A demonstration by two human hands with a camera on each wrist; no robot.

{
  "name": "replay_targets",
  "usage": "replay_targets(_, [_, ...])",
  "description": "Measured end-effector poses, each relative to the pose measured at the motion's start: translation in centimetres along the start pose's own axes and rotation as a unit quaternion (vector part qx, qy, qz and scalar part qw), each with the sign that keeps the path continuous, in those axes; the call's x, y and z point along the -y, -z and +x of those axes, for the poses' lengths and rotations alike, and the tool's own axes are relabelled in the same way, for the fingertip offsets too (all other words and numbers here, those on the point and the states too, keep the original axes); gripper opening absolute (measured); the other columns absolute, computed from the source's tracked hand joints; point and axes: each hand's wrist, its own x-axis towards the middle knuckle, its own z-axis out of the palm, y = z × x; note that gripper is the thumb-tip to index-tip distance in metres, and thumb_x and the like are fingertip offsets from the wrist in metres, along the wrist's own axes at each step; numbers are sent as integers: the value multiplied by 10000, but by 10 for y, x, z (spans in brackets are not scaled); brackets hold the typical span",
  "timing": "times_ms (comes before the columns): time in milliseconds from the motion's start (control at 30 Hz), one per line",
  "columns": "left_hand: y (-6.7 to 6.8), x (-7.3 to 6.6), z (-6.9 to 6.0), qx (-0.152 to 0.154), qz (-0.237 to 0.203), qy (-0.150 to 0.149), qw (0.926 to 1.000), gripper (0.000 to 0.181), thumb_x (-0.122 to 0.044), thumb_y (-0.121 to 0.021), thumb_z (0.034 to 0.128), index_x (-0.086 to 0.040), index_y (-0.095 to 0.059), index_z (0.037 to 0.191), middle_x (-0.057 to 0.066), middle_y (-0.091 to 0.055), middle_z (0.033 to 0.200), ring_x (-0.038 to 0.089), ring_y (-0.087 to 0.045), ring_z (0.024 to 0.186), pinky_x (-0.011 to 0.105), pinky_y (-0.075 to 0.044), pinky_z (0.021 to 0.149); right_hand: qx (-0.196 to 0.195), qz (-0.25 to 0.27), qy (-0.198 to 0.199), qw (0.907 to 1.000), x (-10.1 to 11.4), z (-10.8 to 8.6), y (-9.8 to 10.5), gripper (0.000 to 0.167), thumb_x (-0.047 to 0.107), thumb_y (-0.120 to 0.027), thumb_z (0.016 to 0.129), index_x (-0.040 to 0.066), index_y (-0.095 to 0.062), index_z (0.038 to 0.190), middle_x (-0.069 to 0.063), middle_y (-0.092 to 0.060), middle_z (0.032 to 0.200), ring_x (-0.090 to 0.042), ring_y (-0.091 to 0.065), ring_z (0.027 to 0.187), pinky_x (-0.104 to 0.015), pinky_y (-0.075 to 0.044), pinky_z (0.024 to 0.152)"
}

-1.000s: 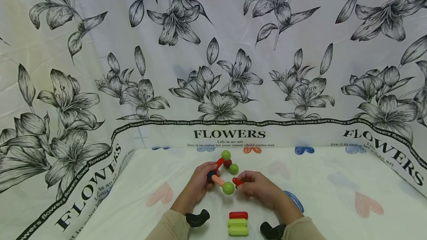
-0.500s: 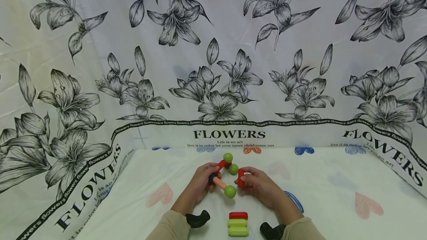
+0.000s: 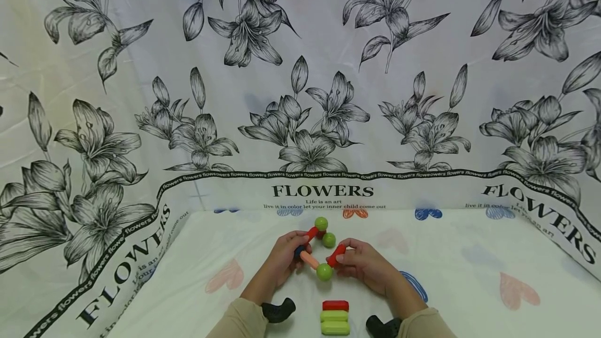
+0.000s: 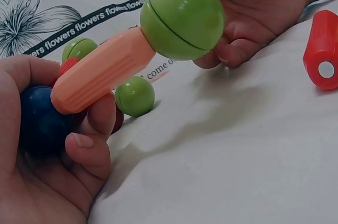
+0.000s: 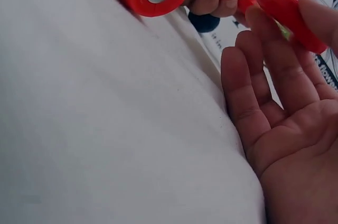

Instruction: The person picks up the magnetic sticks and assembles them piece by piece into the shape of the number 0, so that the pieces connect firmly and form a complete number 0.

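Your left hand [image 3: 283, 260] grips a navy ball [image 4: 45, 121] — peach stick [image 4: 103, 71] attached, green ball [image 4: 182, 19] at its tip | your right hand [image 3: 365, 263] pinches a red stick [image 3: 336, 256] against that green ball | all — over white cloth [image 3: 451, 286]

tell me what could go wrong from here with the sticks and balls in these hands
The right hand pinches a red stick that meets the green ball on the end of the peach stick; a crooked push might pop that ball off. The left hand holds the dark blue ball at the other end, so pushing could also twist that joint. Behind, another green ball rests on the cloth and might roll if bumped.
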Motion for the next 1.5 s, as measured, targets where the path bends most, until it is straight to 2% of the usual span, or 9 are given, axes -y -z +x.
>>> replay_targets(300, [1,-2,-1,-2,-134,-39,9999,331,-219,-570,969,-30,-556,1240,12,-638,807,85,-499,568,207,-412,493,-53,-208,42,9998,0,2,-1,623,169,-718,890,-23,-403,1392,-80,-693,1063,-194,-669,895,-332,-560,832])
replay_targets(467, [0,-2,-2,-12,-125,-18,9999,323,-198,-564,965,-23,-547,1236,16,-630,798,83,-486,556,209,-383,468,-138,-359,55,9992,-2,2,-2,587,170,-722,886,-47,-444,1355,-70,-689,1019,-189,-662,872,-320,-560,796])
replay_targets(600, [-3,1,-3,-75,357,-82,9993,312,-205,-601,942,-31,-595,1201,22,-632,789,85,-458,527,212,-341,440,-106,-740,64,9972,-3,4,-3,470,159,-716,888,-53,-524,1260,-53,-698,974,-165,-646,817,-291,-532,716])
replay_targets(733, [-4,4,-4,-115,940,-245,9952,300,-235,-639,925,-67,-658,1173,21,-637,797,85,-452,526,213,-336,442,-47,-1542,74,9880,-2,4,-3,350,179,-730,875,-27,-613,1132,-38,-727,911,-136,-577,707,-261,-452,620])
replay_targets(900, [-4,5,-5,-233,1200,-375,9918,265,-235,-660,919,-101,-691,1145,28,-649,825,92,-490,558,216,-369,459,-36,-2327,160,9724,1,5,-3,261,228,-727,880,26,-668,1034,-42,-742,874,-143,-510,635,-259,-425,573])
replay_targets(1033, [-5,5,-6,-405,1555,-562,9854,243,-216,-684,895,-128,-716,1119,26,-658,952,116,-552,715,228,-450,567,-119,-2747,233,9612,3,4,-5,229,279,-696,907,62,-696,981,-13,-717,830,-144,-512,626,-261,-442,555])
replay_targets(1200, [-7,3,-3,-545,2308,-846,9678,216,-225,-694,868,-211,-736,1080,11,-650,1102,188,-534,990,288,-460,790,-519,-3236,179,9446,8,2,-2,266,353,-636,946,97,-705,970,0,-662,804,-157,-549,656,-292,-484,590])
replay_targets(1333, [-10,3,0,-547,2662,-763,9593,227,-226,-708,826,-291,-735,1042,-18,-644,1146,219,-528,1066,333,-461,853,-1266,-3214,6,9384,16,1,3,237,315,-627,953,97,-692,1023,-34,-672,862,-187,-572,722,-304,-489,621])
replay_targets(1500, [-7,7,-6,-691,2512,-720,9628,269,-149,-670,794,-285,-733,1018,-13,-629,1170,237,-519,1094,375,-480,898,-1924,-3168,-128,9287,21,12,1,227,190,-652,936,120,-668,1151,-87,-656,1063,-205,-573,817,-295,-487,616])
